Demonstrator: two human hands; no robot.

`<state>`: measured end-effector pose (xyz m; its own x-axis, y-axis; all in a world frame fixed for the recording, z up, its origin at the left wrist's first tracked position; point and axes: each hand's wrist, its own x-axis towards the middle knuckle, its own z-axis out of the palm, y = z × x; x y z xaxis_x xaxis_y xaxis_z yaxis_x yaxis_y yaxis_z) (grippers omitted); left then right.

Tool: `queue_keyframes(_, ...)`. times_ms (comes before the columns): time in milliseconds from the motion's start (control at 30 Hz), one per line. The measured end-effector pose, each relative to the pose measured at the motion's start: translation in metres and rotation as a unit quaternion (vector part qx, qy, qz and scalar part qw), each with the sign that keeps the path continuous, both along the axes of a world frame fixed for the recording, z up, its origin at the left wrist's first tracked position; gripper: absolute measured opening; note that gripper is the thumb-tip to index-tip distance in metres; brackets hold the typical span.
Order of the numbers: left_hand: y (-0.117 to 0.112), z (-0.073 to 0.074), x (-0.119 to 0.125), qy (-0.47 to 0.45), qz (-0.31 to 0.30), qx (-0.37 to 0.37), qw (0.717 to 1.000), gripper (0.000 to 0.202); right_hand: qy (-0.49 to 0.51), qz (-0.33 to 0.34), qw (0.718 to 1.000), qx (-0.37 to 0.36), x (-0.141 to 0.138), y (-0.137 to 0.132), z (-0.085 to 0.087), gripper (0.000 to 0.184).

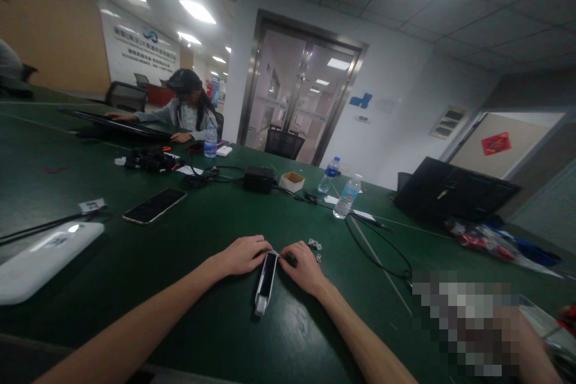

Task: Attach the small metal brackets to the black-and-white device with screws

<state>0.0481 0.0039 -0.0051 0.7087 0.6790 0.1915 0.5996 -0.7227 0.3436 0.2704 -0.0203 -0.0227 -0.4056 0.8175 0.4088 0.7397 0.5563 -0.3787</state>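
Note:
A long, narrow object [266, 282] with silver-white edges and a dark middle lies on the green table between my hands; its exact kind I cannot make out. My left hand [245, 255] is closed at its far end, fingertips on the left side. From the right, my right hand [302, 265] has its curled fingers and thumb at the same end. Something small and dark shows under those right fingers, mostly hidden. Just beyond the right hand lie a few small metallic pieces [315, 245].
A phone [155, 206] and a white device [51, 258] lie left. Farther back are a black box [260, 179], a small open carton [291, 181], cables and water bottles [347, 197]. A monitor [456, 192] stands right; a person [186, 111] sits across. A blurred-out patch [468, 318] covers the lower right.

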Motion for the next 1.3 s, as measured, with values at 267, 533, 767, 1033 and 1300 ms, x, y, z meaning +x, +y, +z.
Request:
queue_keyframes(267,-0.001,0.004,0.0,-0.001,0.004,-0.008,1.0,0.028,-0.043,-0.012,0.999,0.026,0.018,0.002,0.014,0.012)
queue_keyframes(533,-0.005,0.012,0.001,0.001,0.007,-0.031,0.999,0.029,-0.158,-0.123,0.979,0.03,0.082,0.013,0.032,0.016)
queue_keyframes(767,-0.005,0.013,0.001,0.003,0.007,-0.032,0.999,0.029,-0.176,-0.121,0.976,-0.04,0.097,0.017,0.025,0.018)
queue_keyframes(1033,-0.004,0.012,0.0,0.001,0.007,-0.034,0.999,0.028,-0.174,-0.109,0.978,-0.041,0.094,0.016,0.028,0.023)
queue_keyframes(1300,-0.005,0.012,0.001,0.01,0.01,-0.023,1.0,0.029,-0.186,-0.115,0.972,-0.084,0.097,0.017,0.021,0.023)
